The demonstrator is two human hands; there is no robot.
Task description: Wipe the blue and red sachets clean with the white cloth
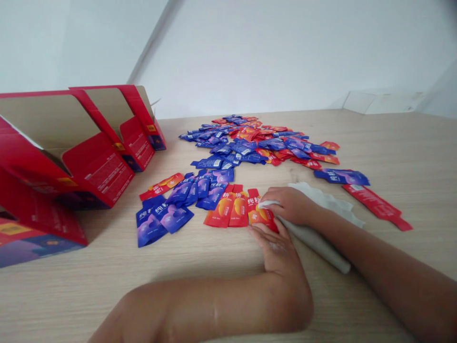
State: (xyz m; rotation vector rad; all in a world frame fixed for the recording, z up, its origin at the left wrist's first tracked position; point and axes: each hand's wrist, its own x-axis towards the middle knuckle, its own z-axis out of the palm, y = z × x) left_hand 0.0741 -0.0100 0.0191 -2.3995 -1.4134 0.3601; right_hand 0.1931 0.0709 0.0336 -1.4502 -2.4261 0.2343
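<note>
My right hand grips a white cloth, which is bunched under the palm and trails to the lower right. A fold of it touches the orange-red sachet at the end of a short row of red sachets. My left hand lies flat on the wooden table, its fingertips at that sachet's lower edge. Blue-purple sachets lie left of the row. A large mixed heap of blue and red sachets spreads farther away.
Open red cardboard display boxes stand along the table's left side, with tan insides showing. A blue sachet and a long red strip of sachets lie to the right. A white wall rises behind the table's far edge.
</note>
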